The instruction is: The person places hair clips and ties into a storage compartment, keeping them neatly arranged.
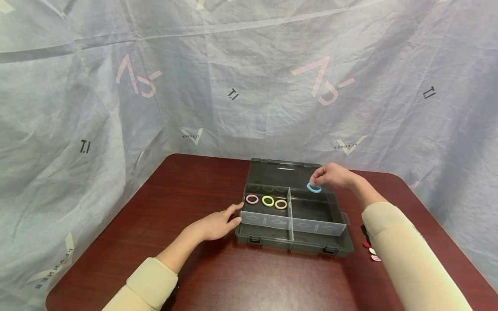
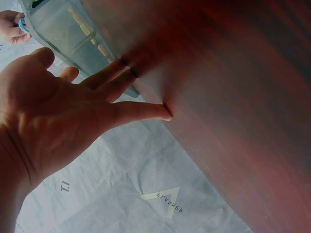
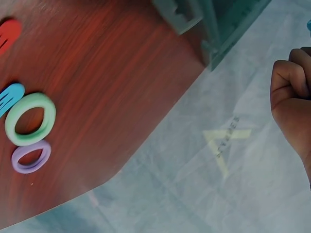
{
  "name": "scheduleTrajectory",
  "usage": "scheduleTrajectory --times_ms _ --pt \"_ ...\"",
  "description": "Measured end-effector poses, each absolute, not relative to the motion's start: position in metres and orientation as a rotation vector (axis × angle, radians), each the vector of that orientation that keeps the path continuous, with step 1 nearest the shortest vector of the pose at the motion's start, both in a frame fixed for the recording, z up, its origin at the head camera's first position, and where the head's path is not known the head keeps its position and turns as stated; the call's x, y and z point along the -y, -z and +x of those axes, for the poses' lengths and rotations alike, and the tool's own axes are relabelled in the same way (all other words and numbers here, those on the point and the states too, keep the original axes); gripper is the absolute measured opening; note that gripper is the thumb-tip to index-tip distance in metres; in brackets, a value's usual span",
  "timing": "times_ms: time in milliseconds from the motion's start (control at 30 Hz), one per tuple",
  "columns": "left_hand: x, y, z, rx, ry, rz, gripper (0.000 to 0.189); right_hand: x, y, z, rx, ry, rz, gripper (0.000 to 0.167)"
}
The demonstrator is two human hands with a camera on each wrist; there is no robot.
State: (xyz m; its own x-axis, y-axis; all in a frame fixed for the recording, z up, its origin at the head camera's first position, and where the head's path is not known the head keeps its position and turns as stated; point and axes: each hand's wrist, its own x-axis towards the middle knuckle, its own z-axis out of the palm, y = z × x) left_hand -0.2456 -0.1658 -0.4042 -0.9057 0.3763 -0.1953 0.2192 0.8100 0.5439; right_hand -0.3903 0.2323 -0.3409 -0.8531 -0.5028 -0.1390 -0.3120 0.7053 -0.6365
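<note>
My right hand (image 1: 334, 176) pinches a light blue hair tie (image 1: 314, 191) between thumb and fingertips, above the back right compartment of a grey see-through organizer box (image 1: 272, 244). In the right wrist view the curled right hand (image 3: 294, 92) shows at the edge, with most of the tie cut off. My left hand (image 1: 218, 223) rests at the box's left side, fingers extended, fingertips at its wall and the table. Inside the back left compartment lie a pink hair tie (image 1: 252, 203), a yellow hair tie (image 1: 268, 206) and a peach hair tie (image 1: 281, 209) in a row.
The box's lid (image 1: 276, 172) lies open toward the back. Right of the box, partly behind my sleeve, are a red hair clip (image 3: 8, 34), a blue hair clip (image 3: 10, 97), a green hair tie (image 3: 48, 116) and a purple hair tie (image 3: 30, 169). Printed cloth (image 1: 253, 86) hangs behind the table.
</note>
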Motion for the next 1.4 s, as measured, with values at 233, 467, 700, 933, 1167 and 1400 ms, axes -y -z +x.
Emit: scheduleTrajectory --times_ms 233,467,700,933,1167,1400 --pt "0.167 0.403 -0.246 -2.701 -0.759 0.45 0.06 -0.209 0.341 -0.399 -2.591 0.901 -0.659 0.017" --pt "0.168 0.403 -0.246 -2.705 -0.755 0.452 0.06 -0.182 0.341 -0.399 -2.545 0.928 -0.736 0.015" --pt "0.17 0.403 -0.244 -2.702 -0.765 0.459 0.06 -0.157 0.344 -0.398 -2.487 0.951 -0.753 0.016" --pt "0.17 0.404 -0.244 -2.708 -0.757 0.464 0.06 -0.139 0.347 -0.4 -2.496 0.943 -0.778 0.013" --pt "0.168 0.406 -0.246 -2.716 -0.739 0.467 0.059 -0.121 0.35 -0.398 -2.5 0.836 -0.858 0.01" --pt "0.166 0.404 -0.246 -2.715 -0.751 0.467 0.058 -0.096 0.354 -0.396 -2.47 0.79 -0.888 0.01"
